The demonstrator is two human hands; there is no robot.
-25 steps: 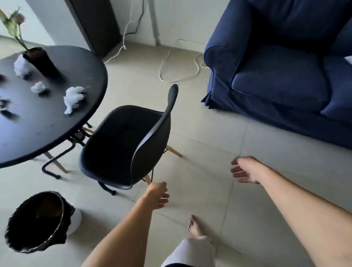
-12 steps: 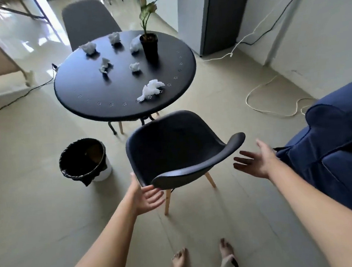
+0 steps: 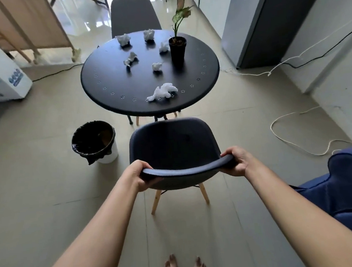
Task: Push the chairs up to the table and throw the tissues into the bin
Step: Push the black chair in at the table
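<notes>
Went from open palms floating either side of the backrest half a second earlier to a proper 2-handed grab. Left hand (image 3: 138, 177) wrapped round the left end of the near chair (image 3: 173, 152) top edge, right hand (image 3: 237, 161) clamped on the right end, both below frame centre. Also swung round square behind it, lined up straight at the round table (image 3: 124, 82) in the upper middle. Seat front just short of the table rim, so not tucked in yet; looked like only a short shove forward needed. Second chair (image 3: 133, 12) at the top of frame, behind the table, already close to it. 6 crumpled tissues (image 3: 162, 91) on the tabletop, none touched, scattered around the potted plant (image 3: 178, 48). Bin (image 3: 94, 139) on the floor at left of centre, just beside the near chair. Probably chairs first, tissues after.
</notes>
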